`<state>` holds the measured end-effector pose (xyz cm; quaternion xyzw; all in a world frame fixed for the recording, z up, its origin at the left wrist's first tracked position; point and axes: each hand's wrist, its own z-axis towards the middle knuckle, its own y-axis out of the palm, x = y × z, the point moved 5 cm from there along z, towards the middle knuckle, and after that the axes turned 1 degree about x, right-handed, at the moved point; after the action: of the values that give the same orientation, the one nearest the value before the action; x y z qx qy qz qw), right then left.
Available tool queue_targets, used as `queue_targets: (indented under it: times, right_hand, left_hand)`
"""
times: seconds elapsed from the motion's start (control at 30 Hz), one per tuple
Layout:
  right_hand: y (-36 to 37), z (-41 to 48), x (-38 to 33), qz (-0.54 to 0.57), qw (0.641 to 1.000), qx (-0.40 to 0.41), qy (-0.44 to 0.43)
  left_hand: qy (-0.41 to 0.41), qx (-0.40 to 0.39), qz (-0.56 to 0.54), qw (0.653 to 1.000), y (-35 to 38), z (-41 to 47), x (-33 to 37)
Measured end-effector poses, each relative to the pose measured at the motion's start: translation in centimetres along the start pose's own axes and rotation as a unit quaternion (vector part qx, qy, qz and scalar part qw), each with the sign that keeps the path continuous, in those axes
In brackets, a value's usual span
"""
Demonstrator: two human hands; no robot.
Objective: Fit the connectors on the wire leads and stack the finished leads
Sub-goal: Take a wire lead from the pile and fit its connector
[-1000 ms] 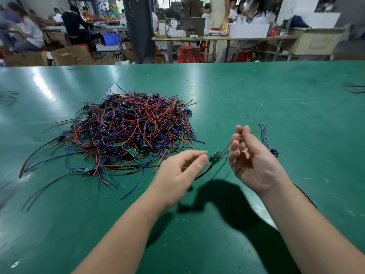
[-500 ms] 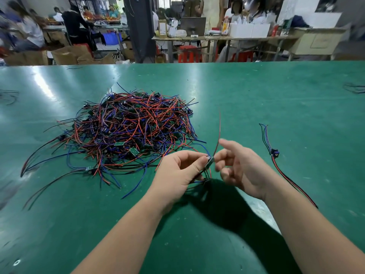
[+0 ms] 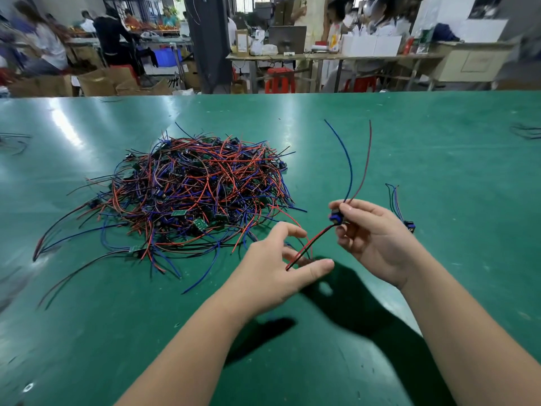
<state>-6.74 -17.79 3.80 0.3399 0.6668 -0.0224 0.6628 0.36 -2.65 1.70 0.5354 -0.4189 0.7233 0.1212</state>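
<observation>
My right hand (image 3: pixel 371 238) pinches a wire lead at its small blue connector (image 3: pixel 334 217), held above the table. A blue and a red wire rise from it, and a red and a black wire (image 3: pixel 310 243) hang down towards my left hand (image 3: pixel 281 268). My left hand hovers with relaxed, spread fingers around those lower wire ends and grips nothing. A big tangled pile of red, blue and black leads (image 3: pixel 187 194) with small green boards lies to the left. One lead with a blue connector (image 3: pixel 405 213) lies alone to the right.
The green table (image 3: pixel 439 159) stretches far to the back and right. Loose dark wires (image 3: pixel 524 131) lie at the far right edge, and others at the far left edge. People work at benches beyond the table.
My left hand has let go of the lead and opened. My right hand now pinches the lead at its connector and has lifted it up and to the right, so the wires stand upright.
</observation>
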Motion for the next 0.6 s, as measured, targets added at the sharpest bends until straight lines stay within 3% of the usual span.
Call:
queue_targets:
  times: [0.1, 0.2, 0.23, 0.3, 0.4, 0.6]
  right_hand:
    - [-0.4, 0.0, -0.4, 0.032, 0.999, 0.004, -0.001]
    - [-0.4, 0.0, -0.3, 0.029, 1.0, -0.005, 0.007]
    - [-0.3, 0.0, -0.1, 0.024, 1.0, -0.014, 0.012]
    - [0.1, -0.2, 0.1, 0.001, 0.999, -0.044, 0.023]
    - [0.7, -0.6, 0.6, -0.024, 0.994, -0.095, 0.04]
    - [1.1, -0.4, 1.8, -0.123, 0.988, -0.088, 0.035]
  left_hand:
    - [0.017, 0.08, 0.099, 0.992, -1.9, -0.2, 0.6]
    - [-0.034, 0.145, 0.011, 0.989, -3.2, 0.0, 0.8]
    - [-0.073, 0.14, -0.063, 0.985, -3.2, 0.1, 0.7]
    - [-0.161, 0.052, -0.202, 0.965, -1.9, 0.3, 0.8]
    - [-0.163, -0.058, -0.32, 0.932, 0.2, -0.1, 1.3]
    - [-0.148, -0.024, -0.372, 0.916, 1.7, -0.2, 0.6]
